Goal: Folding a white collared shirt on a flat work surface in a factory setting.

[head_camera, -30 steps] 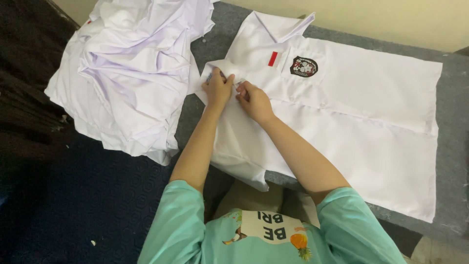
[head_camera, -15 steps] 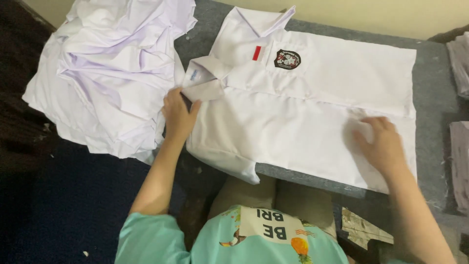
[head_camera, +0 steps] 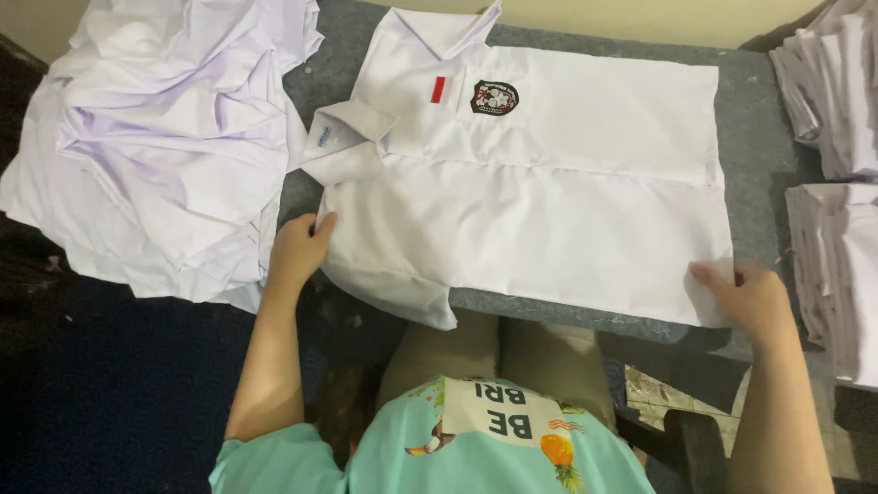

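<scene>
Both hands now grip shirt edges, wider apart

Soft, even indoor light falls from above; the white shirt is bright yet unglared. Shadow deepens below the left hand's fingers. Focus is sharp, with slight softness beyond the right hand.

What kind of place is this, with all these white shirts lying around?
Probably a small garment or laundry workroom: a white shirt is spread on a grey padded table, with a loose heap of shirts on one side and folded stacks on the other.
</scene>
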